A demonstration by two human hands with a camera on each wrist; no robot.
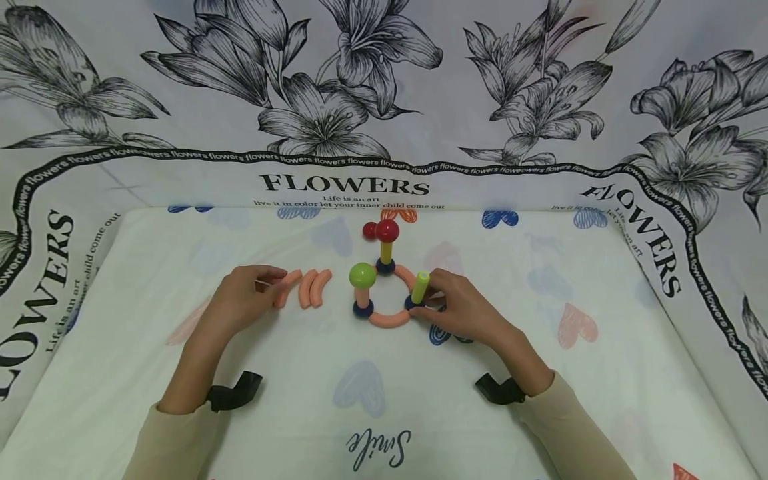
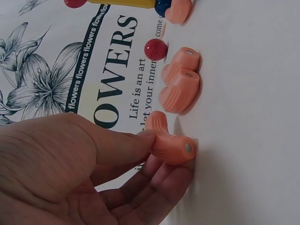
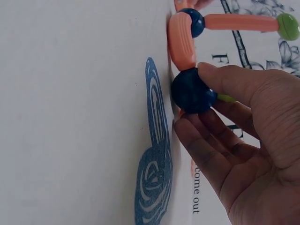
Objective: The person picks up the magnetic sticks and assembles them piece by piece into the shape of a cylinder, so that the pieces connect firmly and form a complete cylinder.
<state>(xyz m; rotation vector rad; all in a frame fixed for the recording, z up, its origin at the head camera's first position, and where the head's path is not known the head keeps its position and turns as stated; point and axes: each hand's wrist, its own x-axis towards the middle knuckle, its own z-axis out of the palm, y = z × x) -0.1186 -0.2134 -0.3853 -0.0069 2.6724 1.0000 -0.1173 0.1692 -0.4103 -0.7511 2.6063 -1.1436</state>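
Observation:
My left hand pinches a curved orange magnetic rod between thumb and fingers, low over the cloth. Two more curved orange rods lie side by side just right of it. With thumb and fingers, my right hand holds a dark blue ball at the right corner of a magnetic-toy frame. A yellow-green rod rises from that ball, its top bare. Curved orange rods join the frame's blue balls. A green ball tops an orange upright; a red ball tops a yellow one.
A loose red ball lies behind the frame, beside the yellow upright. White cloth with printed hearts covers the table, and a flower-print cloth hangs behind. Black straps sit at both wrists.

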